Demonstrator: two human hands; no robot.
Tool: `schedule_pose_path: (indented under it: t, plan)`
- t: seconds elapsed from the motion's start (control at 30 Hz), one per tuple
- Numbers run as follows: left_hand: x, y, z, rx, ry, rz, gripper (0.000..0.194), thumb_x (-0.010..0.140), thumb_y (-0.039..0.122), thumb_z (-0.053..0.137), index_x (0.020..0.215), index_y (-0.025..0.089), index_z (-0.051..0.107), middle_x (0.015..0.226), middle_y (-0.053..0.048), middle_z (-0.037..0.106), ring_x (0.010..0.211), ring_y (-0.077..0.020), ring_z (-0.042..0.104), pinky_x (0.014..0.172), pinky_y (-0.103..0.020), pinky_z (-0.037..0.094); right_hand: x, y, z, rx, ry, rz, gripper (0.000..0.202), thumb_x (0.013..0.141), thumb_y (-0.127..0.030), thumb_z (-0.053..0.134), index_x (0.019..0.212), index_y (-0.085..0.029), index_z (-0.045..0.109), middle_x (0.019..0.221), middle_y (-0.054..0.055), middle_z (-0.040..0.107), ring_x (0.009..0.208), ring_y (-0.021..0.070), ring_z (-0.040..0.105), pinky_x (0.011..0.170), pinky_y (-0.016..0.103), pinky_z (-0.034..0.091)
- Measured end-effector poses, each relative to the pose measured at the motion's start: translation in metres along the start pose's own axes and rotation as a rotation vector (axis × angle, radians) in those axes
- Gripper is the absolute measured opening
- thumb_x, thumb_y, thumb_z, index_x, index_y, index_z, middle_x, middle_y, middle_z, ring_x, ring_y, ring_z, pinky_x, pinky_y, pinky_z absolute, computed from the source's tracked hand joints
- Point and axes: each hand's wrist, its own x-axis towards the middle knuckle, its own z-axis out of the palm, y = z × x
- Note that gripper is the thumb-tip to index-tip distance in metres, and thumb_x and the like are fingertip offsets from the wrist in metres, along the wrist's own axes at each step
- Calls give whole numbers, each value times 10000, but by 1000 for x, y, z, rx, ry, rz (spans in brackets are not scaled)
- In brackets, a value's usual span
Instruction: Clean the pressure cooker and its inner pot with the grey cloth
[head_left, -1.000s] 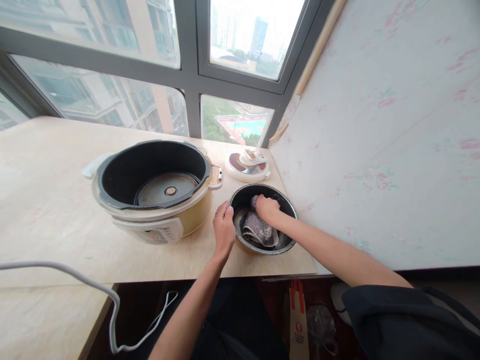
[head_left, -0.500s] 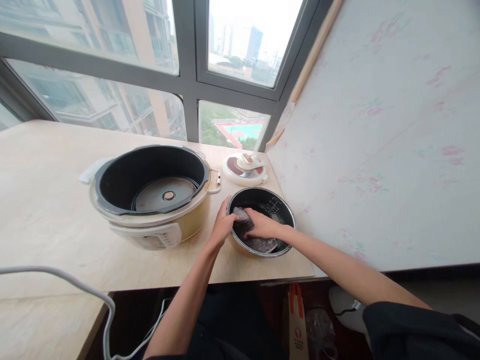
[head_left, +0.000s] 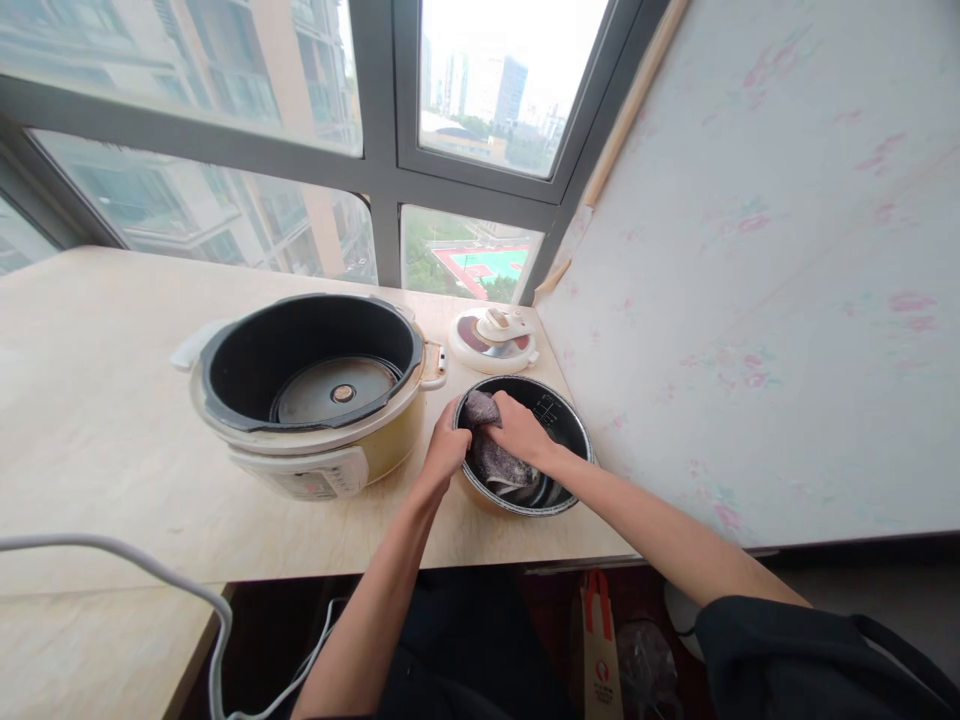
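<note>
A round inner pot (head_left: 568, 424) with a dark inside and pale marks on its wall stands near the counter's right front edge. My left hand (head_left: 448, 446) grips the pot's left rim, thumb over the edge. Inside, my right hand (head_left: 520, 428) is closed on a dark grey-purple cloth (head_left: 504, 466), which is bunched at the upper left wall and spreads down onto the bottom. To the left stands a pressure cooker body (head_left: 382, 440), its dark inside showing a round plate. Behind the pot lies a white lid (head_left: 495, 340) with a handle on top.
A grey cable (head_left: 127, 548) loops over the counter (head_left: 112, 420) at the front left. Windows (head_left: 480, 90) rise behind, and a flowered wall (head_left: 750, 250) borders the right side. Below the edge are a paper bag (head_left: 600, 650) with red handles and a clear plastic bag (head_left: 649, 665).
My right hand has moved the cloth up and left along the pot's inner wall, uncovering more of the bottom at right. My left hand keeps its hold on the rim.
</note>
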Motion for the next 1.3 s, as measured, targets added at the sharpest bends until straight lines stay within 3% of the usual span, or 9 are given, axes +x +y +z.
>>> schedule_pose_path:
  t: [0.13,0.27,0.53,0.67,0.83,1.0,1.1,1.3]
  plan:
    - [-4,5,1,18,17,32,725,461,71,465,1141,212,673,1106,-32,718,1157,-291,616,1089,-430,465,2,2,-14,-229,106,136,315,965,-379,567,1183,-178,459,1242,156,616,1066,291,669,854,346,491]
    - [-4,3,1,57,54,51,686,501,46,494,1150,181,673,1163,-65,710,1202,-303,613,1122,-456,443,0,10,-22,-432,105,231,313,958,-302,570,1210,-156,456,1238,187,605,1011,283,705,791,323,509]
    - [-7,-2,6,105,161,39,683,560,4,469,1180,194,686,1176,-60,726,1192,-283,635,1095,-426,462,-28,19,-53,-469,-20,336,308,935,-262,556,1211,-129,516,1089,200,700,1046,340,708,787,353,508]
    - [-10,2,8,117,190,30,698,555,0,464,1181,204,696,1166,-50,731,1184,-285,639,1084,-414,473,-40,22,-83,-465,-95,344,334,920,-332,580,1203,-156,551,1091,192,716,1024,348,706,740,344,480]
    - [-12,2,8,117,193,32,699,560,7,468,1192,206,689,1184,-46,726,1186,-288,636,1090,-415,471,-44,31,-114,-435,-86,301,345,926,-434,595,1177,-197,580,1087,143,726,977,306,689,707,329,439]
    - [-11,-1,7,93,193,39,697,563,21,474,1198,221,679,1196,-31,717,1210,-283,623,1120,-415,450,-39,23,-110,-550,-73,117,299,936,-315,592,1224,-236,587,1193,92,686,1005,278,662,712,317,415]
    - [-11,-2,6,81,184,40,678,563,29,478,1181,222,678,1179,-26,718,1195,-284,628,1108,-415,461,-24,19,-88,-611,-120,-123,319,945,-217,558,1262,-233,596,1200,99,659,1010,260,632,712,312,394]
    - [-13,-2,5,92,183,55,688,549,47,478,1180,226,685,1163,-13,723,1179,-283,632,1091,-404,474,17,28,-42,-683,-70,-588,382,1034,-132,341,1288,-170,624,1185,165,638,1056,284,534,791,375,364]
